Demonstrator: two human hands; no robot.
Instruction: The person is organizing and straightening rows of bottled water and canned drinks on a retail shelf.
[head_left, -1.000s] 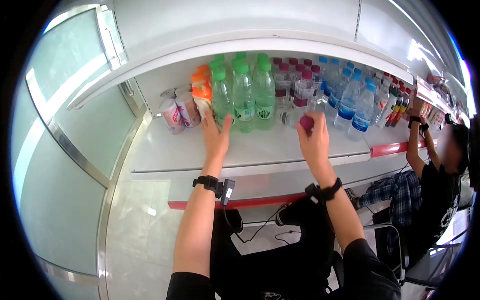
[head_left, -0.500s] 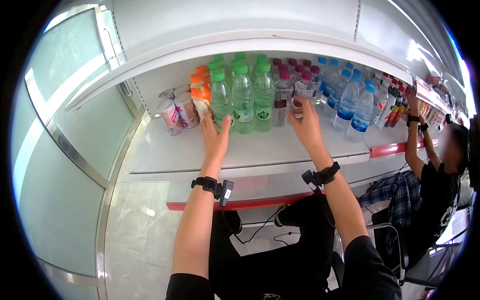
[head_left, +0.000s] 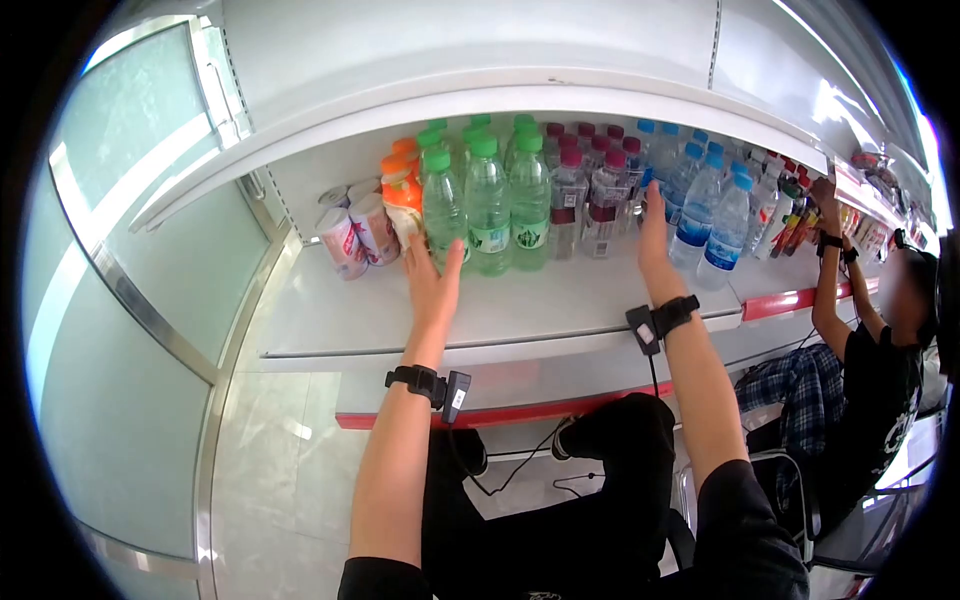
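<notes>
My left hand [head_left: 433, 292] is at the lower part of the front-left green-capped bottle [head_left: 446, 215], fingers along its left side and thumb at its right, spread rather than wrapped. The bottle leans slightly. Left of it stand orange-capped bottles [head_left: 403, 192]; to its right are more green bottles [head_left: 488, 205]. My right hand [head_left: 656, 245] is upright and seen edge-on, fingers stretched out and holding nothing visible. It is between the dark-red-capped bottles [head_left: 604, 215] and the blue-capped water bottles [head_left: 696, 215].
Red-and-white cans [head_left: 343, 243] stand at the shelf's left end. The upper shelf edge [head_left: 500, 92] overhangs the bottles. A glass door [head_left: 130, 250] is on the left. At right, another person [head_left: 875, 350] reaches into the shelving. Cables [head_left: 510, 480] hang below.
My right hand has moved right, away from the dark-red-capped bottles, and its fingers have straightened. A front dark-red-capped bottle shows fully now. My left hand has barely moved.
</notes>
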